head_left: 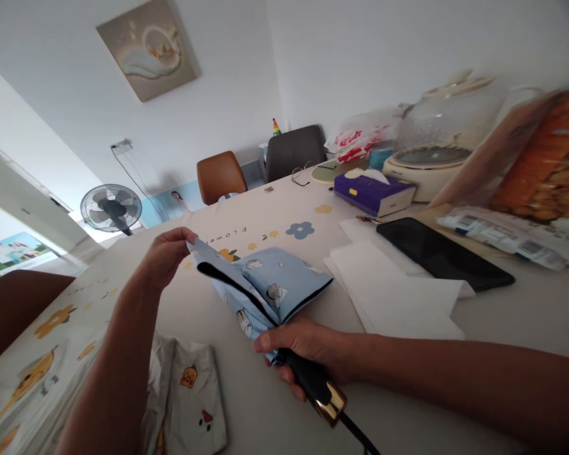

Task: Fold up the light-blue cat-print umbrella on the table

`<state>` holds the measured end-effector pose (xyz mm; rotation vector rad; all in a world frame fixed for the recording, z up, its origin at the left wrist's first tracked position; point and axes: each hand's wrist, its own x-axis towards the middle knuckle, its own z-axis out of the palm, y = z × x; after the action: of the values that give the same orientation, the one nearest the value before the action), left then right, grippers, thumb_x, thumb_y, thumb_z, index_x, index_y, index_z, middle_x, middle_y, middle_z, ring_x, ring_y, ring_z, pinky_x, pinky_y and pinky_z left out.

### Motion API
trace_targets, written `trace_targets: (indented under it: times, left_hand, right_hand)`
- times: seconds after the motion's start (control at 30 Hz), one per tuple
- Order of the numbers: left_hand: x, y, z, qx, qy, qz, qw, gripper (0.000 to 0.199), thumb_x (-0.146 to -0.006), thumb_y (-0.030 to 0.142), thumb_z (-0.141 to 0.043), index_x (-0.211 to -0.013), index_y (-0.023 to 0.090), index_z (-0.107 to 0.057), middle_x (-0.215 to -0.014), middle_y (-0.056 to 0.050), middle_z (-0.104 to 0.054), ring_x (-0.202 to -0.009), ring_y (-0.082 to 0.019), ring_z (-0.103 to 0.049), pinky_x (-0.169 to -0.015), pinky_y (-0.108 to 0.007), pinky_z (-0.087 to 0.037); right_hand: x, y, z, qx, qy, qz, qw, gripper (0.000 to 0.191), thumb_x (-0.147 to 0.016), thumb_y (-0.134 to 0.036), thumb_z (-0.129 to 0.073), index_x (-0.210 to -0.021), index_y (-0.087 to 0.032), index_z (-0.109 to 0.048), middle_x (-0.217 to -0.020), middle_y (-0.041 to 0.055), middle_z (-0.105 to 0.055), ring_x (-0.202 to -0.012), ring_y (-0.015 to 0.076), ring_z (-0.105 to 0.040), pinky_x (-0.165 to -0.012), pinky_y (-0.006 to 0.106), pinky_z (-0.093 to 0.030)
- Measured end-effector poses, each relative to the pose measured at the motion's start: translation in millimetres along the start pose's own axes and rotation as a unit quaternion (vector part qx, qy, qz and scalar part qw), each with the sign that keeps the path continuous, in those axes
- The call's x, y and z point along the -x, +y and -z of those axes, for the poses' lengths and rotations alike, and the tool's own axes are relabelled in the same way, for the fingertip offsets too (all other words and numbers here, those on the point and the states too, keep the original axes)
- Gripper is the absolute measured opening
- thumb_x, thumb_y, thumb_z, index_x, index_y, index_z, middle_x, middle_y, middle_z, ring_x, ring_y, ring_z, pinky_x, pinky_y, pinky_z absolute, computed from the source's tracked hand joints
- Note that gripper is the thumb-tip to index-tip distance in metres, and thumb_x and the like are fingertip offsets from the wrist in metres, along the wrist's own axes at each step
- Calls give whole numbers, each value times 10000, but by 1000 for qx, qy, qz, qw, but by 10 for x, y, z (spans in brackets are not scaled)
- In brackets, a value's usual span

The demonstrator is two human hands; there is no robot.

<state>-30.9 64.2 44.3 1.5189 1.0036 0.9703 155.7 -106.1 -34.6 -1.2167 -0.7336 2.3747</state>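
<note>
A light blue umbrella [284, 278] with small animal prints and dark edges is partly folded, its panels loose. Its black handle with a gold end [313, 385] points down to the right. My right hand [303, 354] is wrapped round the cloth and the shaft just above the handle. With fingertips pinched, my left hand [171, 253] holds the outer corner of one panel, pulled out to the upper left. Below the umbrella, the white table [260, 404] shows flower prints.
White paper sheets [393, 291] and a black phone [440, 253] lie at the right. Behind them stand a purple tissue box [372, 193], a glass kettle [440, 133] and an orange snack bag [545, 158]. Glasses [301, 174] rest farther back. Printed cloth [194, 392] is at the lower left.
</note>
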Motion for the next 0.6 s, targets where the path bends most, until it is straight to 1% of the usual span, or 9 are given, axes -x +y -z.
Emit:
trace_targets:
  times: [0.13,0.2,0.27,0.33,0.4,0.47,0.53,0.57,0.6]
  left_hand:
    - [-30,137,12,-32,-40,52,997,126,-489,98,-648,-547,144,-546,-852,-27,-614,-616,-127,-573,-508,-217,-453]
    - [-4,217,64,-67,-64,56,994,138,-499,126,-664,-549,144,-537,-918,-32,-603,-653,-133,-570,-521,-220,-455]
    - [63,231,167,-99,-76,47,991,150,-518,158,-674,-556,147,-529,-953,-36,-592,-690,-134,-559,-530,-207,-444]
    - [161,127,308,-122,-70,43,989,171,-535,193,-678,-557,149,-514,-997,-42,-584,-740,-145,-554,-548,-200,-434]
    - [272,-87,456,-144,-57,55,986,201,-552,229,-669,-539,149,-485,-1030,-49,-582,-768,-158,-551,-569,-209,-428]
    - [382,-337,573,-184,-83,79,976,196,-601,272,-626,-537,153,-484,-985,-50,-604,-801,-176,-553,-641,-242,-434]
    - [488,-523,630,-247,-125,95,956,144,-630,256,-573,-549,164,-499,-904,-48,-628,-836,-205,-559,-742,-304,-428]
    - [541,-568,631,-286,-130,88,945,105,-636,241,-546,-564,169,-522,-921,-51,-630,-891,-224,-554,-797,-334,-412]
    - [598,-579,611,-327,-115,67,936,76,-640,223,-519,-585,175,-541,-961,-55,-625,-952,-241,-539,-846,-361,-390]
  right_hand:
    - [10,-4,-6,-6,-9,11,1000,161,-772,-293,-489,-686,-157,-484,-415,-47,-475,-317,89,-465,-341,181,-388]
    - [14,-5,-7,-1,-6,9,1000,145,-765,-279,-493,-683,-160,-482,-414,-46,-476,-320,88,-464,-341,177,-388]
    - [11,-1,-5,6,-9,13,1000,129,-755,-266,-495,-679,-162,-485,-409,-46,-474,-314,85,-454,-340,179,-391]
    - [3,8,-1,8,-21,18,1000,118,-748,-251,-484,-671,-162,-490,-412,-47,-475,-309,84,-453,-332,179,-386]
    - [-7,20,0,5,-28,20,999,116,-742,-245,-476,-662,-162,-492,-422,-47,-476,-316,86,-465,-324,177,-380]
    - [-12,31,-6,1,-26,26,999,111,-731,-240,-484,-652,-163,-488,-425,-50,-474,-321,81,-462,-327,174,-380]
    - [-11,38,-17,-2,-22,40,999,104,-726,-234,-496,-650,-164,-487,-420,-53,-470,-320,72,-444,-338,170,-389]
    - [-9,40,-24,-2,-20,44,999,97,-727,-229,-497,-654,-164,-487,-419,-54,-469,-318,68,-436,-342,168,-392]
    - [-6,40,-32,-2,-18,45,999,90,-728,-223,-495,-660,-165,-487,-418,-54,-471,-318,67,-433,-343,167,-394]
